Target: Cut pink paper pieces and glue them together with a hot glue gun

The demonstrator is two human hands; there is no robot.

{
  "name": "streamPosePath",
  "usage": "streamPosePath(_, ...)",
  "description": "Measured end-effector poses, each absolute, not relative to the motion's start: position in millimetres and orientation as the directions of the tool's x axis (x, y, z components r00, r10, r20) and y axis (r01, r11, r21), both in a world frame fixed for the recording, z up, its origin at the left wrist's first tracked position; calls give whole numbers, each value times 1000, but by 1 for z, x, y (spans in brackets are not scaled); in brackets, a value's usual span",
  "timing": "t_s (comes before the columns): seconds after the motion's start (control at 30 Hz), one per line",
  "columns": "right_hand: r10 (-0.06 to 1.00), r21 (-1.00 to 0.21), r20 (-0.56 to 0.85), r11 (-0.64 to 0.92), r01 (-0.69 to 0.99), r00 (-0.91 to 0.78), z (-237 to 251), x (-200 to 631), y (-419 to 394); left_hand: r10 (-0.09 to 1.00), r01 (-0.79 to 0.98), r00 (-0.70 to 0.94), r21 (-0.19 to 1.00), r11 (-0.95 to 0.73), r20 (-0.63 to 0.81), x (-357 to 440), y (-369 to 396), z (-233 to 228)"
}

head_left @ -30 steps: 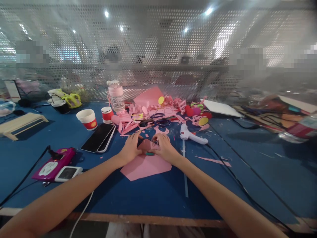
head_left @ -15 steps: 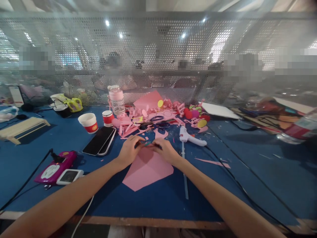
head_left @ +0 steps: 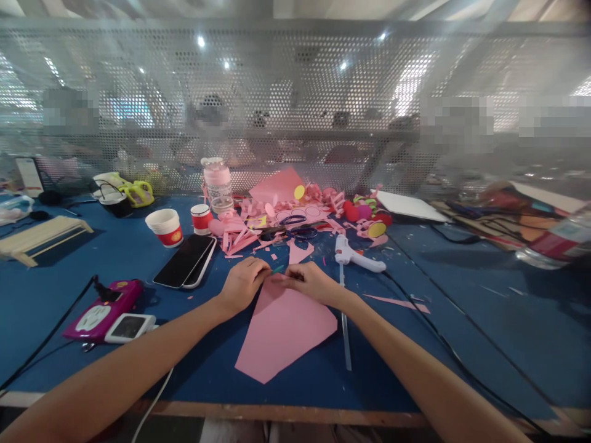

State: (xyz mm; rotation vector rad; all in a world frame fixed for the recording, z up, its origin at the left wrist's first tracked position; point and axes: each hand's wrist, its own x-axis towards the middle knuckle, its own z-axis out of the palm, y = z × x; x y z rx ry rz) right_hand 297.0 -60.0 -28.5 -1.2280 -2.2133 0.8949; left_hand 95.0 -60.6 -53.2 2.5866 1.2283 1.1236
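Note:
A sheet of pink paper [head_left: 289, 332] with angled edges lies over the blue table, its narrow top end between my hands. My left hand [head_left: 243, 282] pinches the upper left of that end. On the other side, my right hand [head_left: 310, 282] is closed on the upper right, thumb and fingers together at the paper's edge. A small green piece [head_left: 277, 269] shows between the fingertips of both hands; its shape is mostly hidden. Just beyond my hands lies a cut pink scrap [head_left: 300, 251].
Behind is a heap of pink paper pieces [head_left: 240, 237] with scissors [head_left: 302, 231]. To the right lie a white glue gun [head_left: 357, 255] and its cable. Phones [head_left: 184, 264], paper cups [head_left: 165, 227], a purple power strip [head_left: 108, 311] and a pink bottle [head_left: 217, 181] stand left.
The pink paper has shifted toward me and slightly right, and more of it shows. Both hands stay at its top end, moved only a little.

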Motion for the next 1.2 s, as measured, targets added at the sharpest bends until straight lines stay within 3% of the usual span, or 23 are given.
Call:
streamPosePath(0.43, 848, -762, 51, 374, 528, -527, -31, 297, -58, 739, 677, 388, 374, -634, 551, 98, -58, -63)
streamPosePath(0.93, 845, -841, 3, 292, 456, -535, -28, 297, -59, 855, 534, 342, 668, -519, 391, 100, -56, -52)
streamPosePath(1.2, 826, -890, -32, 232, 392, -563, -27, 297, -60, 875, 443, 364, 767, -465, 320, 100, -54, -53)
